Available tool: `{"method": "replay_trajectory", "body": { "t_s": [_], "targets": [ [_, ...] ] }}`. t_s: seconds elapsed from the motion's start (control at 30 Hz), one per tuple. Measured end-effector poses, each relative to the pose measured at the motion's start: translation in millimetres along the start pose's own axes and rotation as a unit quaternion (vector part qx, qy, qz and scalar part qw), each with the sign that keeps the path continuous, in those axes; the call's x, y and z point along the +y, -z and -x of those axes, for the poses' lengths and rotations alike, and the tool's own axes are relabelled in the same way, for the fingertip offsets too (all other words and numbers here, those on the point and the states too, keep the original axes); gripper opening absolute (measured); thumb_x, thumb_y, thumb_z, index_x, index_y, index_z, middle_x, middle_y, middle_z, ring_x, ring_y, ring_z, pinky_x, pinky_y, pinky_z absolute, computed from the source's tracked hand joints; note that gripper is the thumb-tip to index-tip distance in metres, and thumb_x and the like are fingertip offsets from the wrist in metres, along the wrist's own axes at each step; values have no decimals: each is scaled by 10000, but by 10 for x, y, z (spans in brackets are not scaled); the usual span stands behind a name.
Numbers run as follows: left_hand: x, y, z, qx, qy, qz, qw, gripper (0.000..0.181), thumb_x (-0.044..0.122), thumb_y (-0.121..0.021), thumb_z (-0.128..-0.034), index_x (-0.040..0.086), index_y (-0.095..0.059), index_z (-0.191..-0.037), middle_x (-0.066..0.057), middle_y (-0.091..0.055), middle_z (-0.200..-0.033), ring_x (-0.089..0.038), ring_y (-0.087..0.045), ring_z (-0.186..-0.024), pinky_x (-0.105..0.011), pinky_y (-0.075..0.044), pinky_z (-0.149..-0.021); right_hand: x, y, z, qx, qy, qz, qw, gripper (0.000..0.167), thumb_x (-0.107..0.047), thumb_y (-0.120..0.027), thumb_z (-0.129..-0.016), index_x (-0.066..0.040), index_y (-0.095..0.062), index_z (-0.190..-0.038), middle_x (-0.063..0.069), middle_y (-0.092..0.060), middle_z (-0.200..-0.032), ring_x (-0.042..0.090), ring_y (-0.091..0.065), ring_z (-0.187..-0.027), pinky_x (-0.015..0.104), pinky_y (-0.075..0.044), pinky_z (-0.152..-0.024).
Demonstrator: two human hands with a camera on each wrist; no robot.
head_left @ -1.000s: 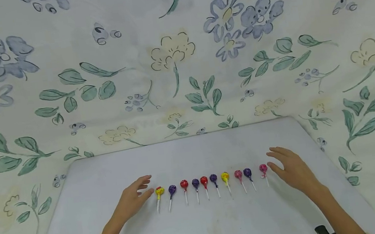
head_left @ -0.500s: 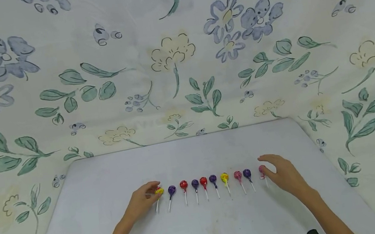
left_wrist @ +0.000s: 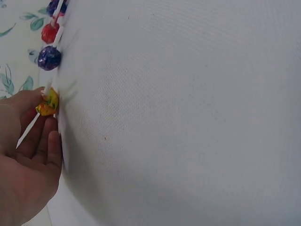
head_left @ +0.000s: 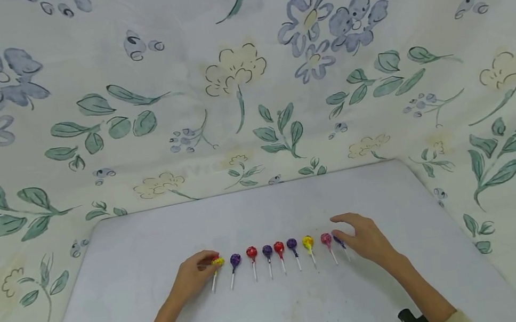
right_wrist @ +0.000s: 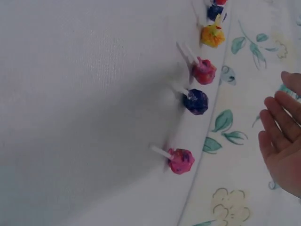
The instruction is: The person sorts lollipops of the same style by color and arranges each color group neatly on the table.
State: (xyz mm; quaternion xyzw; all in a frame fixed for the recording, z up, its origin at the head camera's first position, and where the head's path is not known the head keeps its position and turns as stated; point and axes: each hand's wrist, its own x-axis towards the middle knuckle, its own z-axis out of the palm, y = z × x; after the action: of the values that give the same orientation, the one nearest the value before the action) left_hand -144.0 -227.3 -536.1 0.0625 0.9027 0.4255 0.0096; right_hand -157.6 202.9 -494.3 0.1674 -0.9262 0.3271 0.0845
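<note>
At the left end of a row of lollipops, my left hand (head_left: 191,277) (left_wrist: 30,160) pinches the head of a yellow lollipop (head_left: 218,262) (left_wrist: 48,104) between thumb and fingers. My right hand (head_left: 369,239) (right_wrist: 286,136) hovers by the right end, thumb and fingers apart, holding nothing. Its thumb overlaps a purple lollipop (head_left: 338,236) (right_wrist: 196,101) in the head view. The end pink lollipop (right_wrist: 181,161) lies on the table in the right wrist view; the right hand hides it in the head view. Another pink lollipop (head_left: 326,239) (right_wrist: 204,71) is just left of the purple one.
Between the hands lie more lollipops: purple (head_left: 235,261), red (head_left: 251,252) and yellow (head_left: 308,242) among them, sticks toward me. They rest on a white table (head_left: 277,314). Floral cloth (head_left: 246,146) rises behind the far edge.
My left hand has come down and right onto the yellow lollipop and pinches it. My right hand has moved left, from beside the end pink lollipop to the purple one.
</note>
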Motion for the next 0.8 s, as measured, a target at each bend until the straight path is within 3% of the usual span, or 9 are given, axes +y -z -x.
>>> {"method": "replay_trajectory", "body": {
  "t_s": [0.33, 0.8],
  "targets": [
    [-84, -1, -28, -86, 344, 197, 9992, 263, 127, -745, -902, 40, -709, -1148, -61, -706, -1055, -240, -649, -980, -380, -522, -854, -40, -277, -158, -708, -347, -160, 9968, 387, -215, -754, -908, -76, -685, -1262, 101, -662, -1269, 333, -560, -1242, 521, -454, -1007],
    [-69, -5, -12, -104, 364, 223, 9990, 245, 104, -736, -902, 38, -708, -1137, -45, -703, -1012, -192, -630, -900, -318, -510, -798, -47, -517, -253, -1224, -361, -154, 9917, 340, -206, -769, -892, -102, -722, -1212, 60, -686, -1225, 298, -586, -1205, 469, -476, -997]
  ]
}}
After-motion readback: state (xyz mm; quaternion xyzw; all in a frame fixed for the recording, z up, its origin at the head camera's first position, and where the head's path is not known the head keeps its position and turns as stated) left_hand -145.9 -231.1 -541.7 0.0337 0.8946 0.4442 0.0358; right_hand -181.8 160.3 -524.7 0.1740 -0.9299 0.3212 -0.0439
